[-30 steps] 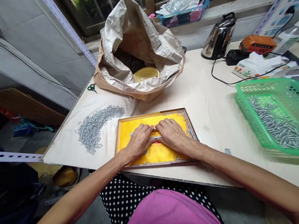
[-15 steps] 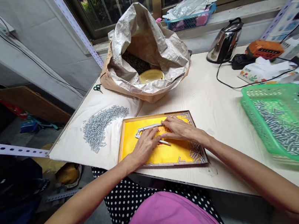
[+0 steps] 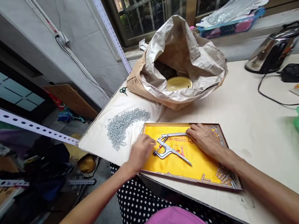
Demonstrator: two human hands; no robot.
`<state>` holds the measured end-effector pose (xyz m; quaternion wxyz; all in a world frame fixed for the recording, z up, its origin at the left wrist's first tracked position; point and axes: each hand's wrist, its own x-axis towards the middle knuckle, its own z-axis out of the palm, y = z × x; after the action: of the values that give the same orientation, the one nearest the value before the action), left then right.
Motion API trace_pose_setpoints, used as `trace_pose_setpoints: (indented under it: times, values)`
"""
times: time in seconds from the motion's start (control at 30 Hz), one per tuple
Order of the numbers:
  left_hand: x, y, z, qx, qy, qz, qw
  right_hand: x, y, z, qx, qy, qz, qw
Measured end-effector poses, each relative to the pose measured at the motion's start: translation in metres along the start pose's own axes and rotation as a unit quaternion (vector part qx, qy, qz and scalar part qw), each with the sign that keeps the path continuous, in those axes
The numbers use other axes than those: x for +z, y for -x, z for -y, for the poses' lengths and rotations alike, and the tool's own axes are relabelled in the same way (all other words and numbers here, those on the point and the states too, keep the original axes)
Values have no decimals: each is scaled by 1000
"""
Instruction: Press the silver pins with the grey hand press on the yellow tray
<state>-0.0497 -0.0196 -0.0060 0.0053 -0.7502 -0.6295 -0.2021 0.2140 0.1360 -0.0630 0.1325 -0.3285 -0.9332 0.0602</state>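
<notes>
Snap pliers [image 3: 164,150] lie in a tray [image 3: 200,165], right hand [image 3: 206,140] at their far handle [image 3: 176,134]. Left hand [image 3: 141,152] looks blurred; I can't tell whether fingers grip.

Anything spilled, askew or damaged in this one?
No damage stands out. The tray sits askew to the front edge of the table, and some metal pieces bunch in its near right corner. The loose pile on the white cloth could pass for a spill, but its compact curve looks deliberately heaped.

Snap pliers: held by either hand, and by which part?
Right hand: fingers at the upper handle of the snap pliers, grip hidden; left hand: too blurred to tell.
</notes>
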Motion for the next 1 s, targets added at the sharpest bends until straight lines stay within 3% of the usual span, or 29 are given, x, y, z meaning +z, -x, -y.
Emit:
trace_pose_setpoints:
  times: [0.07,0.13,0.27,0.47,0.57,0.7,0.83,1.0]
  values:
    - [-17,14,37,-99,-98,-3,990,2,1,-1,-1,-5,0,1000]
    - [-28,28,68,-157,-169,52,972,2,1,-1,-3,-8,4,1000]
    - [-30,46,99,-182,-215,126,951,1,0,2,-1,-2,3,1000]
    - [-24,44,111,-111,-197,153,962,-3,-2,3,-1,29,25,999]
    - [-27,42,118,-88,-162,129,974,-10,0,16,25,52,8,998]
    - [-26,39,121,-86,-101,66,989,-17,8,50,2,-10,10,1000]
    - [-18,38,119,-80,-90,98,988,-10,17,77,1,-57,62,996]
    - [-18,40,116,-98,-100,113,984,-1,17,81,22,-73,98,992]
